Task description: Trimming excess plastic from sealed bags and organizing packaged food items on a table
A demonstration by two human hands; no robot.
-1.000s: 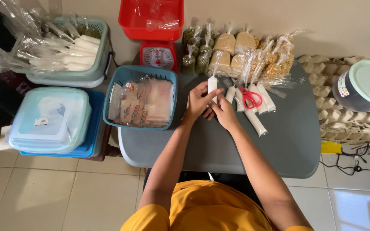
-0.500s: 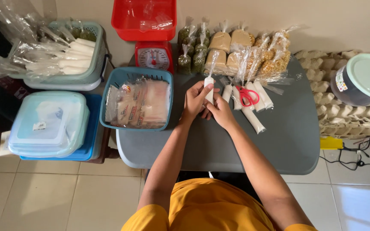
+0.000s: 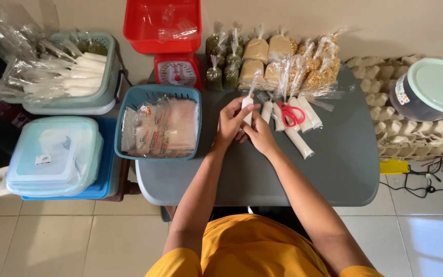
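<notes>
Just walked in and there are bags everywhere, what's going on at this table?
A person in a yellow shirt holds a narrow white-filled plastic packet upright in both hands, left hand and right hand, over a grey table. More such packets lie beside red scissors. A blue basket sits left.

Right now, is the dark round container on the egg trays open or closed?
Closed. The dark round container lies tipped on the egg trays, and its pale green lid covers the whole mouth.

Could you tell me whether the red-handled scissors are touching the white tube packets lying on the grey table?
Touching. The head view shows the red-handled scissors lying directly across the white tube packets on the grey table, with no gap visible between them.
</notes>
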